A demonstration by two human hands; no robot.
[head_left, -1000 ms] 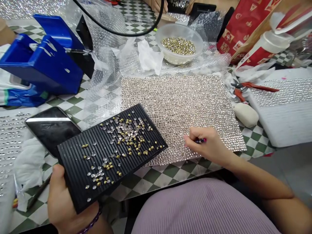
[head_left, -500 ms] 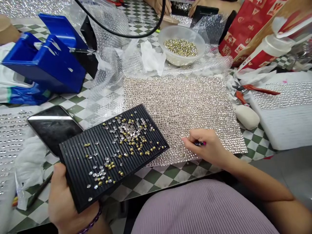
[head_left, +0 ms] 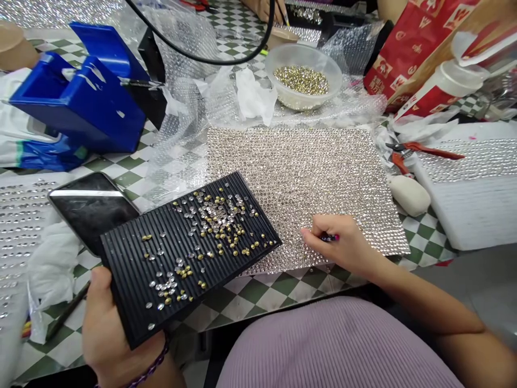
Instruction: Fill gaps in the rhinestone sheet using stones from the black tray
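Observation:
A black ridged tray (head_left: 141, 269) scattered with clear and gold rhinestones is gripped at its lower left end by my left hand (head_left: 109, 328), thumb along the edge. Its right corner overhangs a sheet (head_left: 299, 178) covered in rows of shiny stones. On the lower right part of that sheet rests my right hand (head_left: 343, 242), closed around a thin dark tool with a pink end (head_left: 334, 237). The tool's tip is hidden by my fingers.
Behind the sheet stands a bowl (head_left: 302, 97) of gold stones. A blue box (head_left: 81, 102) and a phone (head_left: 92, 207) lie left. Orange-handled pliers (head_left: 432, 150) and a pale oval object (head_left: 410, 195) are right. Another person's hand (head_left: 270, 9) shows at the top.
My left hand and the tray have shifted very slightly right and up in view. My right hand keeps its place. The other person's hands at the top have moved.

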